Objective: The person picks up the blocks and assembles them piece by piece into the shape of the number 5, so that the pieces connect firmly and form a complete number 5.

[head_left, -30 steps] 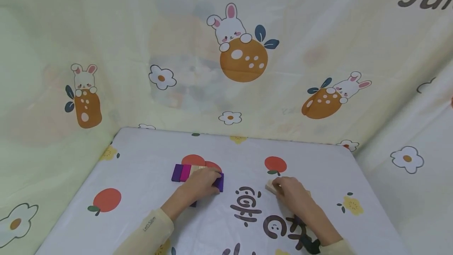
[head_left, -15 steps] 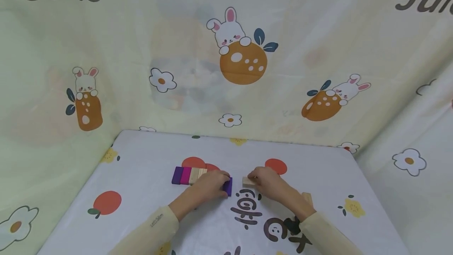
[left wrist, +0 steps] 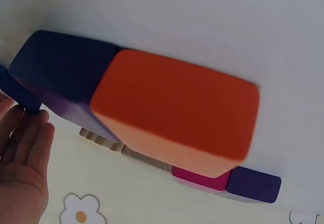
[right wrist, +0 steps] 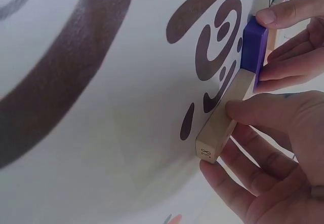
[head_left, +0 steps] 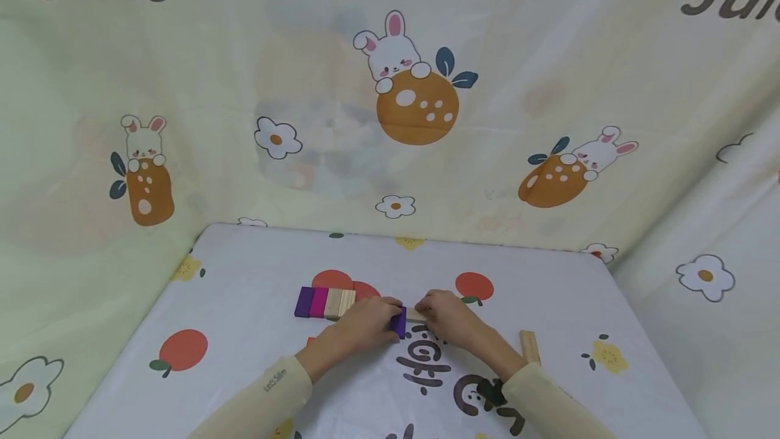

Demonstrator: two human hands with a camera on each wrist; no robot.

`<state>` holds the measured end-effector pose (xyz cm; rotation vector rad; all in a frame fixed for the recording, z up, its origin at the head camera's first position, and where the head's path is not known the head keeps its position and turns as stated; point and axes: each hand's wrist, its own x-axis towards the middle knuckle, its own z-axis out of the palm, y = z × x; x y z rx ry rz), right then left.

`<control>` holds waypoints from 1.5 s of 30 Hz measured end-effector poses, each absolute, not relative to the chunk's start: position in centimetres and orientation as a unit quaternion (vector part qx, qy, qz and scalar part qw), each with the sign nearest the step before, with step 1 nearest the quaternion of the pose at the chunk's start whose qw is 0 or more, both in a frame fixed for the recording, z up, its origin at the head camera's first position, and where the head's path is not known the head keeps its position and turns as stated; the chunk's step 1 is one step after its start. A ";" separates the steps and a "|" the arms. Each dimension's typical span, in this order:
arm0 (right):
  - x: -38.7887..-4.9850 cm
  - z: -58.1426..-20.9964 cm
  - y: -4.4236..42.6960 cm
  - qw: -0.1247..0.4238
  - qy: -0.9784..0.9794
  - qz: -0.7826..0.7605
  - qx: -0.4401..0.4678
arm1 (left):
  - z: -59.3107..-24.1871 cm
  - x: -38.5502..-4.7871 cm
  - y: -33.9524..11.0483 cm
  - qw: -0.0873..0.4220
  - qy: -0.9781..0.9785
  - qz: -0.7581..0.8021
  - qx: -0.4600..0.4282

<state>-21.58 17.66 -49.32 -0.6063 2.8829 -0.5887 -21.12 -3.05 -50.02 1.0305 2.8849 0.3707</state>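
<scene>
The left hand (head_left: pixel 367 323) pinches a purple block (head_left: pixel 398 322) between thumb and fingers; the right wrist view shows that purple block (right wrist: pixel 254 44) too. In the right hand (head_left: pixel 449 316) is a plain wooden block (head_left: pixel 416 316), gripped by thumb and fingers. Seen from the right wrist, the wooden block (right wrist: pixel 225 115) bears "38" on its near end, and its far end meets the purple block. Left of the left hand lies a row with a dark purple block (head_left: pixel 305 302), a magenta block (head_left: pixel 319 302) and wooden ones (head_left: pixel 334 303).
An orange block (left wrist: pixel 177 107) and a dark purple block (left wrist: pixel 66 67) stand close to the left wrist camera. Another wooden block (head_left: pixel 529 347) lies at the right, beside the right forearm. A black object (head_left: pixel 491 393) is by the right sleeve. Printed cloth hangs behind the table.
The right hand has carried its wooden block leftward to the purple block. The left hand has shifted right with the purple block, uncovering more of the wooden blocks in the row.
</scene>
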 end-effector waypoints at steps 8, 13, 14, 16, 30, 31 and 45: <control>-21.4 -49.6 17.8 0.055 0.957 -0.198 -0.207 | -50.3 -21.1 -3.0 0.037 0.938 0.123 0.322; -21.3 -49.9 17.9 0.045 0.955 -0.207 -0.208 | -50.5 -21.0 -3.0 0.037 0.938 0.125 0.320; -21.2 -49.9 17.9 0.044 0.955 -0.206 -0.207 | -50.6 -21.0 -3.1 0.035 0.938 0.126 0.320; -21.1 -49.8 17.8 0.042 0.956 -0.205 -0.204 | -50.6 -21.0 -3.1 0.033 0.938 0.127 0.321; -20.7 -49.9 18.0 0.033 0.958 -0.214 -0.187 | -50.2 -20.6 -3.5 0.028 0.939 0.131 0.316; -20.6 -49.8 18.2 0.028 0.958 -0.221 -0.182 | -50.1 -20.6 -3.7 0.023 0.939 0.133 0.316; -18.0 -46.2 26.8 -0.057 0.966 -0.225 -0.117 | -46.6 -22.1 -10.7 0.021 0.953 0.188 0.237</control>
